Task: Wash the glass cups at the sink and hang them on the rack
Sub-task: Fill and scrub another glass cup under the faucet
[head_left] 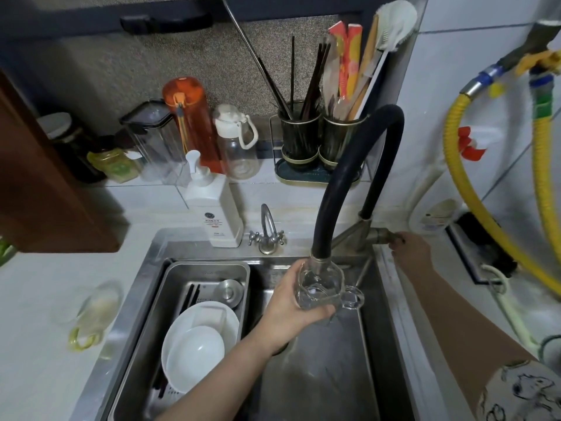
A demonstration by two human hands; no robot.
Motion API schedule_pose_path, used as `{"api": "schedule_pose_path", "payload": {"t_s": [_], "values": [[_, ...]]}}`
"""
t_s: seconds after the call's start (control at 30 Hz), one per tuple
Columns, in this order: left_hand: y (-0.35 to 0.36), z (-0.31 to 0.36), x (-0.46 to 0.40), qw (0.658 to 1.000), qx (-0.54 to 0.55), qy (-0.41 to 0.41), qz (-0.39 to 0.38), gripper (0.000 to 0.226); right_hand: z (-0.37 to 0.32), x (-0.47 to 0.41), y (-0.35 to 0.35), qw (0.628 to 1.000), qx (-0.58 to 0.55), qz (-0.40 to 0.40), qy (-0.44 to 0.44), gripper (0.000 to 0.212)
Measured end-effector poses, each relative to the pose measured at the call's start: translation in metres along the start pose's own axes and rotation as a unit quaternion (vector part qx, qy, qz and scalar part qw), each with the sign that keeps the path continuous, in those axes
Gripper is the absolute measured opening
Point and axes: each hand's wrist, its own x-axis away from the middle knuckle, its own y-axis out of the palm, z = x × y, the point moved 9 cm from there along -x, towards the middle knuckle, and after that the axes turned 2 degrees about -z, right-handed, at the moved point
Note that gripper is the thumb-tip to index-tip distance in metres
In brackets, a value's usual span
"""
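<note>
Clutter all round: soap dispenser [212,208] behind the sink [391,299], steel tray [170,287] of white bowls [197,344] filling its left half, second glass cup [91,311] lying on the counter at left. Left hand [288,308] wrapped round a handled glass cup [321,290], held just under the black faucet spout [321,256]. Right hand [409,247] curled on the faucet lever [391,237] at the sink's right rim. Open basin below the cup.

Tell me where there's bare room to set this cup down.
Bare counter lies left of the sink, between the cup lying on its side and the soap bottle. The steel tray is crowded with bowls; the back ledge is packed.
</note>
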Motion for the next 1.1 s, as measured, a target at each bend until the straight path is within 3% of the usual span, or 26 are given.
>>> {"api": "schedule_pose_path", "payload": {"t_s": [0.43, 0.67, 0.77, 0.87, 0.97, 1.1], "values": [[0.000, -0.014, 0.002, 1.000, -0.007, -0.027, 0.005, 0.068, -0.005, -0.001, 0.001, 0.993, 0.096, 0.022, -0.060, 0.021], [-0.001, -0.016, 0.003, 1.000, 0.008, -0.028, 0.000, 0.069, 0.002, 0.024, 0.002, 0.997, -0.075, 0.028, -0.015, 0.016], [-0.009, -0.017, 0.008, 1.000, -0.013, -0.027, 0.004, 0.068, -0.004, 0.067, 0.018, 0.981, -0.193, -0.021, -0.018, 0.012], [-0.020, -0.024, 0.008, 0.998, -0.039, -0.046, 0.005, 0.076, -0.034, 0.124, 0.043, 0.947, -0.270, -0.161, -0.060, 0.019], [-0.021, -0.024, 0.006, 0.998, -0.022, -0.056, -0.004, 0.087, -0.075, 0.173, 0.056, 0.906, -0.264, -0.302, -0.134, 0.035], [-0.003, -0.022, 0.011, 0.996, 0.011, -0.059, -0.061, 0.081, -0.078, 0.199, 0.050, 0.877, -0.318, -0.325, -0.155, 0.055]]}}
